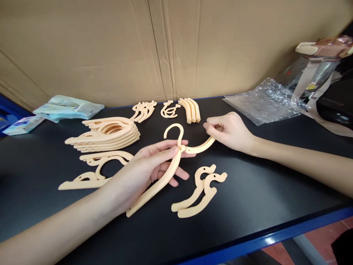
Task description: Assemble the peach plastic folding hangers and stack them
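Note:
My left hand [160, 162] grips a cream plastic hanger arm [157, 186] with a hook [178, 129] attached at its upper end, the thumb pressed near the joint. In my right hand [227, 130], closed in a pinch, is the end of a second curved hanger arm [200, 148]. The inner end of this arm meets or nearly meets the joint at the hook; whether it is fastened I cannot tell. Two smaller curved hanger pieces [202, 191] with holes lie on the black tabletop just in front of my hands, one partly over the other.
Left stands a stack of folded hangers [110, 134], with another folded hanger [85, 182] nearer me. Behind are small curved pieces [145, 110], hooks [169, 110] and hanger arms [190, 110]. A tissue pack [68, 106], clear plastic bag [261, 103] and strapped bottle [317, 70] lie around. Cardboard [110, 51] backs the table.

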{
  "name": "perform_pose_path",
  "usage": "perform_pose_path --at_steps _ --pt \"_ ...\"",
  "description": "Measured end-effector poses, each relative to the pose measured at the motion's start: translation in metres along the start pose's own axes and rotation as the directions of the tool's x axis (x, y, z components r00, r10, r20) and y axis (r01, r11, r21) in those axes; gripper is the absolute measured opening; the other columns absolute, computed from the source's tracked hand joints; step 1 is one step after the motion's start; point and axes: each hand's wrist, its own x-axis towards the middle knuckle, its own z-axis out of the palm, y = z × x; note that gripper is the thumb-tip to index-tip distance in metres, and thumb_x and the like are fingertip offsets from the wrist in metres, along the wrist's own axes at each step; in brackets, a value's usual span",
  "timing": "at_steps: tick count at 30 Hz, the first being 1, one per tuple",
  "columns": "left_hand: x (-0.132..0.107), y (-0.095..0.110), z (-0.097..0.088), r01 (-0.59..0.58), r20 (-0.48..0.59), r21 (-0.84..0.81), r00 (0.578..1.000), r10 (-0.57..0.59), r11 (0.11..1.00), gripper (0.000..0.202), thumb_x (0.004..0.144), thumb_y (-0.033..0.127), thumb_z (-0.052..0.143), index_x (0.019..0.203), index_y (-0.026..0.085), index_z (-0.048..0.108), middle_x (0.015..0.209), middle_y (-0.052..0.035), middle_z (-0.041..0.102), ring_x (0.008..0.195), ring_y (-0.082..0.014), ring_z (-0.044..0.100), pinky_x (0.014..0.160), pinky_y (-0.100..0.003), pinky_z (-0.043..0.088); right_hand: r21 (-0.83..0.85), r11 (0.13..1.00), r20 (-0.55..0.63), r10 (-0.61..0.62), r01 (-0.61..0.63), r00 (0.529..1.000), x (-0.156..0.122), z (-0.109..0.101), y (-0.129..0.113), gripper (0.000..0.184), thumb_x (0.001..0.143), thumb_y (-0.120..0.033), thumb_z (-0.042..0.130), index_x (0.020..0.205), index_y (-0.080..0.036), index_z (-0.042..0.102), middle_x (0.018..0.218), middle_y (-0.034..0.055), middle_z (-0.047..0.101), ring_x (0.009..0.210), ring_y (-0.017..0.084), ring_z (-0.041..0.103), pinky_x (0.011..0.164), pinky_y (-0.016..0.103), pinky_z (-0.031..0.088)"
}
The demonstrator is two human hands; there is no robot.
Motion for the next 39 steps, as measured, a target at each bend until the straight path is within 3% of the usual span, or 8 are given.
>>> perform_pose_path --at_steps 7,16,22,28,34,39 --pt "0.002 -0.004 -0.002 -0.006 0.055 0.075 0.998 0.002 0.997 0.018 0.091 0.027 0.064 0.108 0.027 0.071 0.108 -0.0018 0.073 0.067 -0.0127 0.073 0.054 -0.016 0.059 0.034 0.999 -0.019 0.002 -0.001 1.0 -0.001 0.0 0.0 0.034 0.081 -0.031 0.041 0.052 -0.02 0.026 0.049 -0.0052 0.022 0.048 0.009 0.019 0.051 0.027 0.02" --pt "0.002 -0.002 -0.002 -0.03 0.089 0.129 0.996 0.019 0.991 0.011 0.089 0.027 0.068 0.097 0.02 0.069 0.09 0.0001 0.07 0.074 -0.0135 0.071 0.059 -0.018 0.06 0.101 0.995 -0.095 -0.004 0.014 0.995 -0.004 0.002 0.001 0.038 0.083 -0.032 0.042 0.054 -0.02 0.021 0.053 -0.0045 0.017 0.052 0.009 0.017 0.05 0.026 0.017" --pt "0.001 -0.001 0.002 -0.034 0.055 0.191 0.998 0.024 0.981 0.019 0.092 0.026 0.064 0.104 0.014 0.071 0.072 -0.0024 0.072 0.058 -0.0086 0.064 0.052 -0.014 0.053 0.099 0.995 -0.11 -0.014 0.025 0.994 -0.005 0.002 0.001 0.039 0.085 -0.032 0.042 0.055 -0.02 0.02 0.055 -0.0044 0.016 0.053 0.008 0.016 0.049 0.026 0.016" --pt "-0.001 0.002 0.005 -0.025 0.034 0.27 0.999 0.016 0.963 0.02 0.093 0.023 0.06 0.102 0.011 0.074 0.061 -0.0031 0.07 0.053 -0.0083 0.061 0.049 -0.013 0.049 0.087 0.996 -0.112 -0.018 0.028 0.994 -0.006 0.003 0.001 0.041 0.087 -0.032 0.042 0.055 -0.02 0.019 0.055 -0.0044 0.016 0.053 0.008 0.016 0.05 0.027 0.016" --pt "-0.003 -0.003 0.009 0.009 0.062 0.292 0.998 -0.029 0.957 0.018 0.091 0.021 0.061 0.092 0.014 0.077 0.084 -0.005 0.074 0.057 -0.0072 0.062 0.052 -0.014 0.049 0.22 0.975 -0.153 0.073 -0.038 0.986 -0.001 0.005 0.002 0.04 0.089 -0.032 0.043 0.057 -0.021 0.021 0.056 -0.0045 0.019 0.053 0.008 0.019 0.05 0.027 0.016" --pt "0.0 -0.007 0.011 0.017 0.041 0.252 0.999 -0.029 0.968 0.019 0.091 0.024 0.06 0.103 0.014 0.071 0.095 -0.0049 0.073 0.056 -0.0077 0.061 0.05 -0.017 0.052 0.206 0.979 -0.136 0.036 -0.007 0.99 0.001 0.005 0.002 0.042 0.09 -0.033 0.044 0.057 -0.02 0.021 0.054 -0.0048 0.019 0.052 0.008 0.019 0.05 0.027 0.017"
